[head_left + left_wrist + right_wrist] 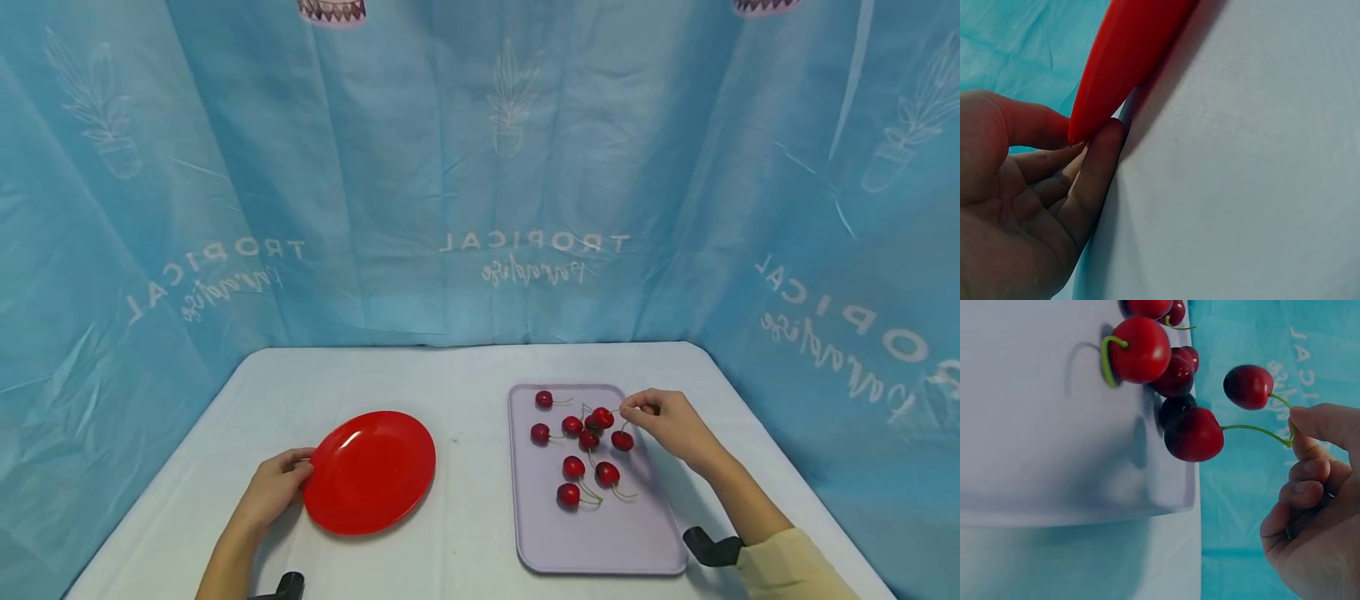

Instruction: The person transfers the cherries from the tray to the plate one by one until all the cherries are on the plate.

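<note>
My left hand (276,486) grips the left rim of a round red plate (370,472). In the left wrist view the thumb lies on top of the rim, with fingers (1102,150) beneath it. Over the upper right of a pale purple tray (540,542), my right hand (670,423) pinches green stems between thumb and fingertips. Two dark red cherries on joined stems hang from that pinch, one cherry (1249,387) higher and the other cherry (1194,434) lower in the right wrist view. Several more cherries (573,467) lie on the tray with their stems.
A white-covered table (472,500) carries the plate on the left and the tray on the right. Blue curtains (480,167) with printed lettering stand behind and along both sides. Black straps with mounts (712,547) sit at the wrists.
</note>
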The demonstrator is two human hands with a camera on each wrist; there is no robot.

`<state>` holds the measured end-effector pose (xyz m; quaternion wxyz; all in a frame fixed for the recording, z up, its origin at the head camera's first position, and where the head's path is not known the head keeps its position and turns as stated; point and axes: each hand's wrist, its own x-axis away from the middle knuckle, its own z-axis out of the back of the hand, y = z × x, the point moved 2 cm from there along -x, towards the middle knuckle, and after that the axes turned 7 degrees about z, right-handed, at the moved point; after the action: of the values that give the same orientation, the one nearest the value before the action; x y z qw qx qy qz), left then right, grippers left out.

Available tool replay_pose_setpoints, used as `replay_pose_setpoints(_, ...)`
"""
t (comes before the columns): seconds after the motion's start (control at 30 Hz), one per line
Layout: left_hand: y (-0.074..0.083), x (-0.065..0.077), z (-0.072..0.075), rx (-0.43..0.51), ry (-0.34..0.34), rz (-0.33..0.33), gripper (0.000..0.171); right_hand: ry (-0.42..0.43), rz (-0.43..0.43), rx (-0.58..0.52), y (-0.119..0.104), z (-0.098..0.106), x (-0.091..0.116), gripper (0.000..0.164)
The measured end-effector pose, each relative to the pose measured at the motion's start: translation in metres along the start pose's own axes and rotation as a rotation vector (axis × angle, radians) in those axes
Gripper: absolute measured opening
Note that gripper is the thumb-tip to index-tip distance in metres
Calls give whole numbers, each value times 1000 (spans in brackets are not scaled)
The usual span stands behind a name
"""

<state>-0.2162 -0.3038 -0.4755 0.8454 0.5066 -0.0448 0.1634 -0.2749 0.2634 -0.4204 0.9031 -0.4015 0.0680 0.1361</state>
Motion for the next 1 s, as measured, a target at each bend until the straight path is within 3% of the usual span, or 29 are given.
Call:
replay_pose_setpoints(0.33,1,3,10,-51,4,-3,45,10,11,-46,-20,-9,-9,29)
replay_pose_setpoints(1.0,0,1,1,-22,-22,10,44,-12,16,-53,-34,-25,-17,22)
